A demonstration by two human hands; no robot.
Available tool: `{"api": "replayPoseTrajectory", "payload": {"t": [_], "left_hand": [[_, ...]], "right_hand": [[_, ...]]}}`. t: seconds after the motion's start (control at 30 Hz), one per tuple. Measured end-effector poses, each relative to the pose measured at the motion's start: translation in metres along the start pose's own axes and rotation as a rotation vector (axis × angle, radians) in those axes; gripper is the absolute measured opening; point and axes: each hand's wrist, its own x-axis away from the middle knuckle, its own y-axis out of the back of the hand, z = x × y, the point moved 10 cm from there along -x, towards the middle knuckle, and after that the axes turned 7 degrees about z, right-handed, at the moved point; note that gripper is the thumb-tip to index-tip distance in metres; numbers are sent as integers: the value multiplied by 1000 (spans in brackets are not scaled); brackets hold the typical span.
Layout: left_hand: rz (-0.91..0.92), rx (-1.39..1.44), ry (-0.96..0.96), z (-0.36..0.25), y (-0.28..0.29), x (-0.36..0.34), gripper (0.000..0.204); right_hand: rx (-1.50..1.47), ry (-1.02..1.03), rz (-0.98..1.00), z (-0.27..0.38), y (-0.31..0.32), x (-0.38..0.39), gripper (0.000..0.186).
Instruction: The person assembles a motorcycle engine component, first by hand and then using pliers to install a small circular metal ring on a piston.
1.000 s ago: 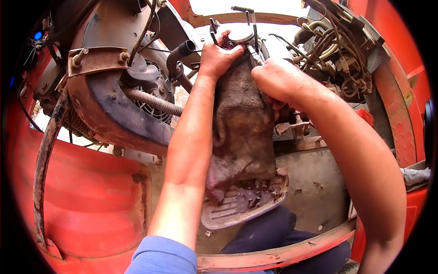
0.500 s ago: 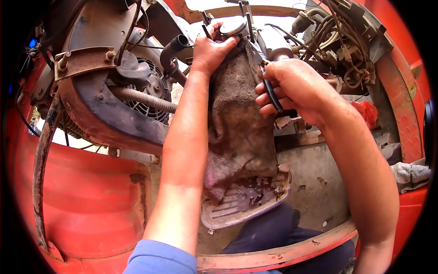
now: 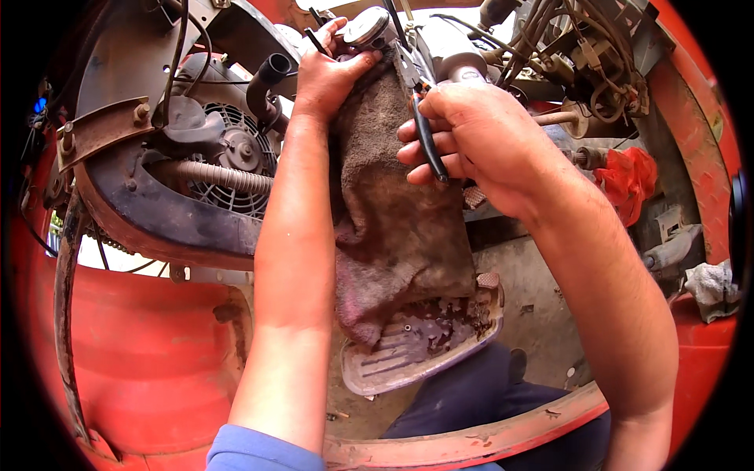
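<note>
Left hand [image 3: 326, 78] gripping round metal part [image 3: 367, 28]; right hand [image 3: 483, 129] gripping pliers [image 3: 425, 133] pointing forward, long axis slanting left.

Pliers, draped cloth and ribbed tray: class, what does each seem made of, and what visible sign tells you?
Pliers: grey metal head, probably steel, from its bare sheen; black and orange grips, probably plastic or rubber.
Draped cloth: towel-like fabric, dull and stained, from its fuzzy nap and soft folds.
Ribbed tray: perhaps moulded plastic, grimy, from its rounded rim; metal is possible.
</note>
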Motion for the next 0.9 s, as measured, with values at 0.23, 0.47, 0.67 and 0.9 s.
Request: {"api": "replayPoseTrajectory", "payload": {"t": [0.23, 0.47, 0.67, 0.9], "left_hand": [[11, -51, 29, -3, -6, 1, 70], [-5, -59, 2, -9, -7, 1, 71], [-5, -28, 27, -8, -7, 3, 70], [6, -30, 18, -11, -10, 4, 69]], "right_hand": [[-74, 22, 41, -5, -6, -2, 32], [-93, 32, 52, -6, -8, -8, 33], [-47, 16, 80, -5, -3, -19, 36], [-105, -36, 139, -3, 3, -22, 30]]}}
